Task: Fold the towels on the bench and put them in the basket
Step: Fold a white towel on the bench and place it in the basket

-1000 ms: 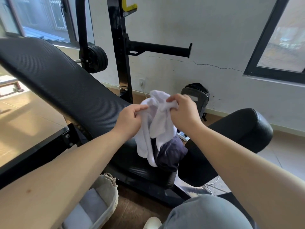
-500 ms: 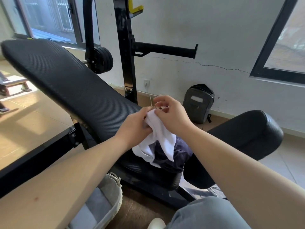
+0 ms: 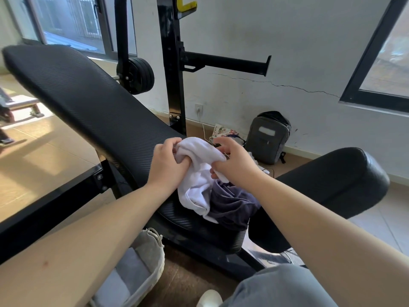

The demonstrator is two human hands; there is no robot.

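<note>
White soft cloth towel (image 3: pixel 197 189) — bunched on the near end of the black ribbed padded bench (image 3: pixel 88 103), lying against a dark purple crumpled towel (image 3: pixel 232 204) on its right. Left hand (image 3: pixel 167 161) and right hand (image 3: pixel 235 162) both grip its top edge, fingers curled in. Best course, by judgement: find two corners, lift clear, pull flat before folding. Count — two towels on the bench; one grey fabric basket (image 3: pixel 156 260) near left on the floor, grey cloth (image 3: pixel 130 271) inside.

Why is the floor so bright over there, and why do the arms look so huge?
Head view: sunlight through the glass window brightens the tan tiled floor; the wide-angle lens enlarges the nearby bare forearms; the crumpled white towel looks sharp.
</note>
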